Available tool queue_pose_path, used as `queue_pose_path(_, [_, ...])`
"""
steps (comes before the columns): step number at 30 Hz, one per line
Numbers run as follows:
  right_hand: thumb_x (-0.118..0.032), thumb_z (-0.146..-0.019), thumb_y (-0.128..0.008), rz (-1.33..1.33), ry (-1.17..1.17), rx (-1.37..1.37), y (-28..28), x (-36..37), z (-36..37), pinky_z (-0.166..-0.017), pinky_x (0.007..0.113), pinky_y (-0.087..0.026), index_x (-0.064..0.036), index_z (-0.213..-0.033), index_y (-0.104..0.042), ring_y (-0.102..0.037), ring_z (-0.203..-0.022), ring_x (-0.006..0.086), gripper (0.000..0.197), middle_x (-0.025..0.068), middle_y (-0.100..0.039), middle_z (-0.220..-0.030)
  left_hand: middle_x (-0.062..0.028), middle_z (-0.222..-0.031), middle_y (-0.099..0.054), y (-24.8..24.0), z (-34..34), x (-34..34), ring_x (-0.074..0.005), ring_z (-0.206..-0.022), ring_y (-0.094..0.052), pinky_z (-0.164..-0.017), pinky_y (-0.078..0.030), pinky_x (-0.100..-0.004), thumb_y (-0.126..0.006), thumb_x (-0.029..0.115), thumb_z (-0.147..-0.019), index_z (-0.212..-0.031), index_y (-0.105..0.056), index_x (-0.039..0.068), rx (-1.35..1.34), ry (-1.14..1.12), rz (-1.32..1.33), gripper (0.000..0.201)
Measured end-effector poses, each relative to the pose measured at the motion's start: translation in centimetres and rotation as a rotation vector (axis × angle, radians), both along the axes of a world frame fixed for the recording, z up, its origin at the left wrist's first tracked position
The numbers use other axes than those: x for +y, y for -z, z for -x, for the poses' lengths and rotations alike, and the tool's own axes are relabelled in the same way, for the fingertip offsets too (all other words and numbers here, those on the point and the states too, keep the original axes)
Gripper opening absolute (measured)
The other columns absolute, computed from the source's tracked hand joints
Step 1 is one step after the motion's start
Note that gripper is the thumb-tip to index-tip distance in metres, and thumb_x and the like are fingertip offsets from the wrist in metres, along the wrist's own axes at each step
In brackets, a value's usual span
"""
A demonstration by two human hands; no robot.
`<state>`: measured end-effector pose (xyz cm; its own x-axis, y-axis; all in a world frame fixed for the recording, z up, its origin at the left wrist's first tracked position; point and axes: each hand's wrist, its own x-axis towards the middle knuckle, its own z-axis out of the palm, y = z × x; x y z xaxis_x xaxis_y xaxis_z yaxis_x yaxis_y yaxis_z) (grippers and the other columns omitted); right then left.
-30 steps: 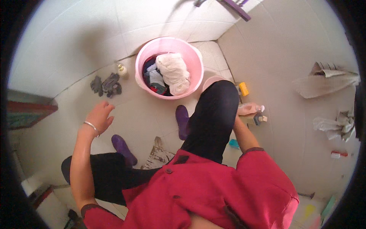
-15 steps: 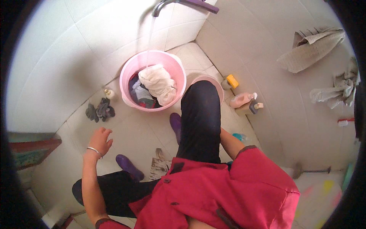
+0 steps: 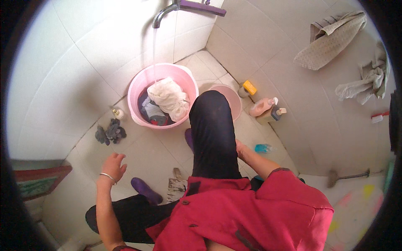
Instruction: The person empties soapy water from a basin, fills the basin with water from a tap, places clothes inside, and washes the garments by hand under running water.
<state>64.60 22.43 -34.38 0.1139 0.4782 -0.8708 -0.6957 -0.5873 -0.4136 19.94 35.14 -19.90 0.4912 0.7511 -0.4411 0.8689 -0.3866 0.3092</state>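
Note:
My left hand [image 3: 114,167], with a silver bangle at its wrist, hangs above the floor and holds nothing, its fingers apart. Nearest to it lie small dark grey wet cloths or gloves [image 3: 112,132]. My right hand [image 3: 239,147] is mostly hidden behind my raised knee; only the wrist side shows, so its fingers cannot be made out. Ahead stands a pink basin [image 3: 135,79] with a white cloth [image 3: 169,98] on top of dark and grey clothes [image 3: 153,111]. Water runs from the faucet [image 3: 164,16] into it.
A second, paler pink basin [image 3: 235,100] sits partly behind my knee. Along the right wall stand a pink pump bottle [image 3: 261,108], another pump bottle [image 3: 271,116] and a yellow-topped container [image 3: 248,88]. A blue item [image 3: 263,148] lies nearer; a towel [image 3: 331,42] hangs above.
The view has shifted, so the faucet shows more fully and the basin sits lower in the picture. A little more of my right wrist appears beside the knee. My left hand stays open.

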Motion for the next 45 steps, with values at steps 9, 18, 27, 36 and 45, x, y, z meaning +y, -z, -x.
queue_pose_path(9, [-0.016, -0.08, -0.052, -0.331, -0.167, 0.031, -0.4, 4.9, -2.6, -0.054, 0.031, -0.049, 0.001, -0.092, -0.056, -0.057, -0.062, 0.0175, 0.021, 0.0103, -0.06, -0.082, -0.0154, -0.103, -0.048, 0.7, -1.2, -0.5, -0.0319, -0.095, -0.048, -0.082, -0.04, -0.0367, -0.056, 0.016, -0.075, -0.104, -0.049, 0.007, 0.038, 0.006, 0.054, 0.031])
queue_pose_path(18, [-0.016, -0.08, -0.053, -0.23, -0.145, -0.023, -0.9, 6.4, -3.3, -0.054, 0.031, -0.049, 0.0006, -0.091, -0.057, -0.057, -0.061, 0.0173, 0.02, 0.0098, -0.06, -0.081, -0.013, -0.091, -0.059, 13.1, -12.3, 1.2, -0.0283, -0.084, -0.056, -0.075, -0.043, -0.0355, -0.048, 0.017, -0.078, -0.092, -0.059, 0.007, -0.303, 0.024, 0.248, 0.021])
queue_pose_path(27, [-0.016, -0.08, -0.053, -0.168, -0.177, -0.022, -1.6, 4.7, -2.6, -0.053, 0.031, -0.049, 0.0003, -0.09, -0.057, -0.057, -0.061, 0.0172, 0.019, 0.0094, -0.06, -0.08, -0.0102, -0.085, -0.061, 32.7, -24.5, -3.2, -0.0205, -0.079, -0.057, -0.072, -0.044, -0.0303, -0.057, 0.021, -0.073, -0.095, -0.059, 0.004, -0.985, -0.492, 0.81, 0.028])
queue_pose_path(36, [-0.015, -0.079, -0.054, -0.122, -0.121, -0.07, -0.7, 3.9, -4.6, -0.053, 0.031, -0.048, 0.0, -0.089, -0.057, -0.057, -0.06, 0.0171, 0.018, 0.009, -0.06, -0.079, -0.0187, -0.081, -0.058, 21.6, -27.8, -3.0, -0.0296, -0.079, -0.056, -0.07, -0.043, -0.0357, -0.055, 0.019, -0.073, -0.08, -0.056, 0.002, -0.643, -0.559, 0.428, 0.019])
queue_pose_path(45, [-0.015, -0.079, -0.054, -0.106, -0.14, -0.073, -0.5, 3.7, -3.5, -0.052, 0.031, -0.048, -0.0004, -0.088, -0.057, -0.056, -0.059, 0.017, 0.017, 0.0086, -0.06, -0.078, -0.0074, -0.071, -0.056, 20.3, -25.7, -3.1, -0.0223, -0.064, -0.052, -0.053, -0.041, -0.0367, -0.054, 0.016, -0.074, -0.072, -0.054, 0.005, -0.855, -0.801, 0.928, 0.011])
